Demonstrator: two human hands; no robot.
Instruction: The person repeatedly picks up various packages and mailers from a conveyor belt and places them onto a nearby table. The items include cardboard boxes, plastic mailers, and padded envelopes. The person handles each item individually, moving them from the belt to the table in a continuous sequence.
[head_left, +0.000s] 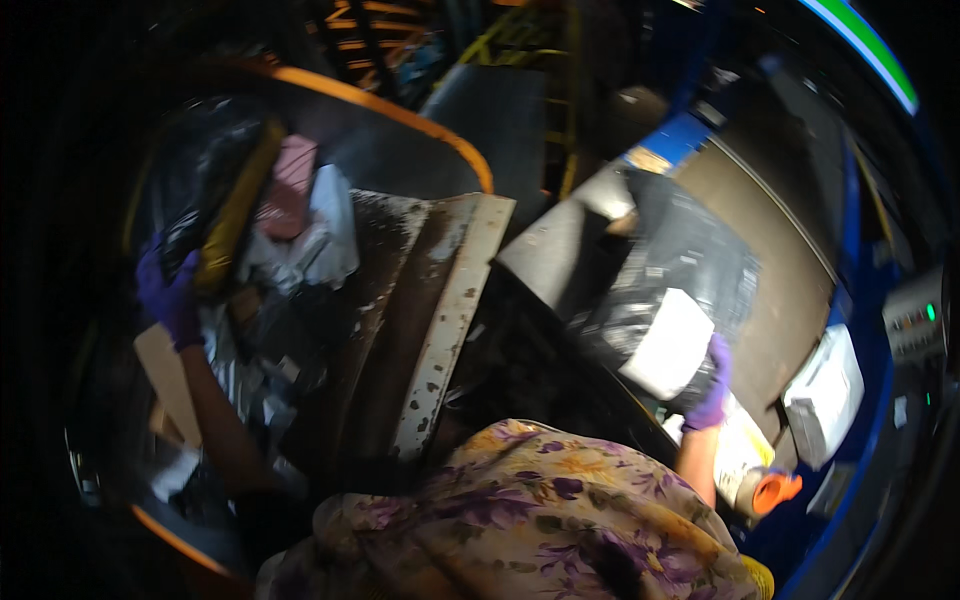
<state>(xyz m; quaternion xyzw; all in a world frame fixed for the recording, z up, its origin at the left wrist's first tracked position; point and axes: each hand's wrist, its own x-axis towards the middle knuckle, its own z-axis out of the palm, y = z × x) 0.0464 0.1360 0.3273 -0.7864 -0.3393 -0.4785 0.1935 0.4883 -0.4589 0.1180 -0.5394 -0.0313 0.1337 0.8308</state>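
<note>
My left hand (169, 296), in a purple glove, is at the near end of a black plastic-wrapped package (202, 172) with a yellow-brown side, on the left. Its fingers are spread against the wrap; whether they grip it is unclear. Beneath and beside it lie a pink package (289, 187), a white plastic bag (330, 225) and a piece of cardboard (169, 379). On the right, my right hand (711, 386), gloved in purple, holds the near edge of a large black plastic parcel (682, 240) with a white label (670, 343). The thumb is hidden.
An orange-rimmed container (375, 103) surrounds the left packages. A worn metal ledge (450, 322) stands between the two sides. At right are a metal work surface (787, 277), a white package (823, 397), an orange-ended roll or dispenser (772, 491) and a control box (915, 315) with green lights.
</note>
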